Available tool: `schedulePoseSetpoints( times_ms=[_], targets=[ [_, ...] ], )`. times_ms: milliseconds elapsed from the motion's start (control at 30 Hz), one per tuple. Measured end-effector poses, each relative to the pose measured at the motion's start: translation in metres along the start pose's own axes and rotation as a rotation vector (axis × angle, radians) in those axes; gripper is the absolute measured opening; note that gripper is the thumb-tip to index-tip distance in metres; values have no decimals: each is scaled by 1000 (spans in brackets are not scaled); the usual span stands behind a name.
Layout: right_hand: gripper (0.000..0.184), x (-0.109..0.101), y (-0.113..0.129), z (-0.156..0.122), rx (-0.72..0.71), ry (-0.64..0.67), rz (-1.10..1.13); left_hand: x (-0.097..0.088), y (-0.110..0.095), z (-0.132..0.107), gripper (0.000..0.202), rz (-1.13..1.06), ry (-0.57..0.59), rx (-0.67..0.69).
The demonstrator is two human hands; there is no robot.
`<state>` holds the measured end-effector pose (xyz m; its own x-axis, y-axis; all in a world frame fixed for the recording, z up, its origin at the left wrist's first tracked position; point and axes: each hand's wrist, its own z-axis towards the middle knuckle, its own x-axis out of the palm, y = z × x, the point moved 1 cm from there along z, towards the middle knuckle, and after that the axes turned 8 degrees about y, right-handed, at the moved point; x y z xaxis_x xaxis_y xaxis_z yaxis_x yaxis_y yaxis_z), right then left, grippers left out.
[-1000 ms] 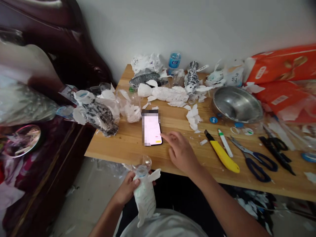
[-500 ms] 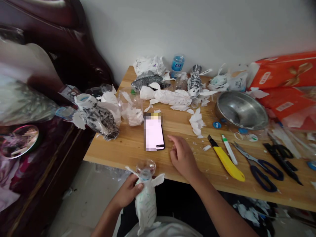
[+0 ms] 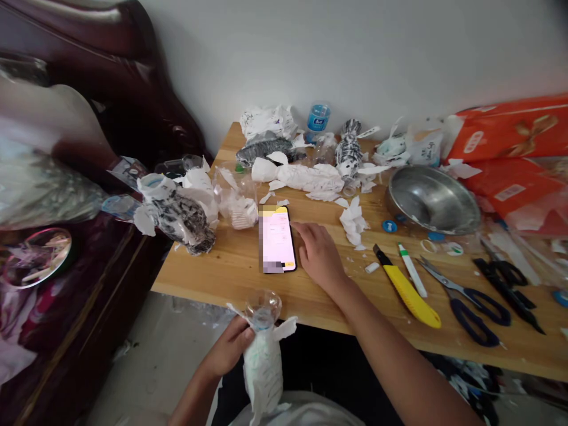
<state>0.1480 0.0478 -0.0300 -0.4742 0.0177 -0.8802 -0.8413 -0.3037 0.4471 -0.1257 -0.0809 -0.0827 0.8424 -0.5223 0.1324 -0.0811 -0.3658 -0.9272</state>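
My left hand grips a plastic bottle covered in white paper, below the table's front edge. Its clear end points up and paper flaps stick out at both sides. My right hand is over the table with the index finger stretched toward the right edge of a phone and the other fingers curled. Nothing is held in it. The phone lies face up with its screen lit; part of it is blurred out. Whether the fingertip touches the phone I cannot tell.
Right of my hand lie a yellow utility knife, a white marker and scissors. Behind them stands a metal bowl. Paper-wrapped bottles, such as a black-and-white one, and torn paper lie across the table.
My right hand has moved forward and slightly left, closer to the phone. The phone's screen now shows different content. My left hand still holds the bottle in nearly the same place.
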Motion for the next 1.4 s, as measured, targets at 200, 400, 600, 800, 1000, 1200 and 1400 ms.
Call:
schedulePoseSetpoints(
  times_ms=[200,400,600,800,1000,1200,1400],
  targets=[
    [60,0,1,-5,-20,7,-27,1,-4,1,63,-4,-6,5],
    [57,0,1,-5,-67,57,-55,6,-5,3,65,13,-33,25],
    [68,-1,1,-5,-48,50,-14,7,-11,5,67,28,-30,25],
    [64,3,-4,-6,-21,26,99,8,-16,5,70,33,-39,19],
    [60,-13,-11,51,-77,73,328,8,-15,6,74,48,-48,18],
    [38,-3,-4,123,19,244,418,6,-10,3,69,71,-68,-11],
    [39,20,-3,147,239,290,355,6,-6,2,73,76,-79,-38]
  ],
)
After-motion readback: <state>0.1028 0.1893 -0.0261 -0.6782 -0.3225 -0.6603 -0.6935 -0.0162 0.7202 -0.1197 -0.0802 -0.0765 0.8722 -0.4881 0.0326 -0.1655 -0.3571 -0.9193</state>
